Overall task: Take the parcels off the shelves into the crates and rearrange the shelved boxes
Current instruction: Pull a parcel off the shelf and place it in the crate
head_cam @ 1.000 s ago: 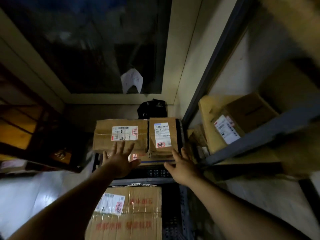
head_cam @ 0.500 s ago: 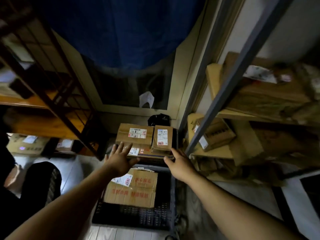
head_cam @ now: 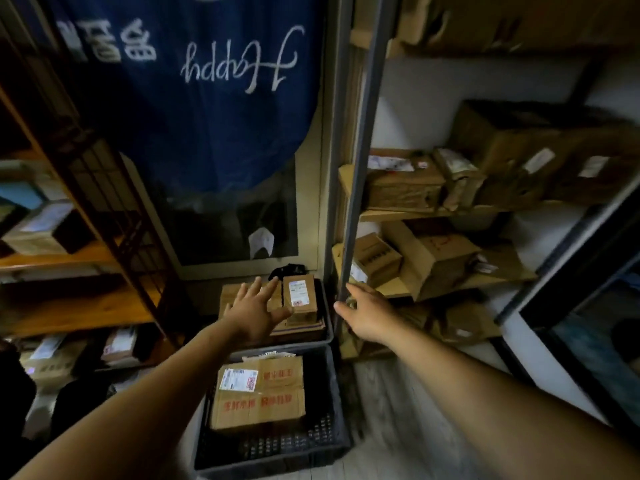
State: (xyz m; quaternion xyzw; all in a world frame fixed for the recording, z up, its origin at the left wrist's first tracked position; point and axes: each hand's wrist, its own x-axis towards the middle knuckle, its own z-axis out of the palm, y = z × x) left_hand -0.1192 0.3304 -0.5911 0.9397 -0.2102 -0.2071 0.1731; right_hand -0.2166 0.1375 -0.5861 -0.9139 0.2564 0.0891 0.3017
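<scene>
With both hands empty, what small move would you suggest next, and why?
Probably reach the right hand to the small box on the shelf just beyond it; that hand is open, nearest it, and the near crate has room.

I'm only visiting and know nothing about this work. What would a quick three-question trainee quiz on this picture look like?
1. True or false: the left hand and the right hand each grip a parcel.
2. Where does the box with red printing lie? A: in the near crate. B: on a wooden shelf. C: on the bare floor.
3. Fill in: the English word on the blue cloth, seen mirrored, is ____.

Key: 1 false, both are open with fingers spread and hold nothing. 2 A. 3 Happy.
</scene>
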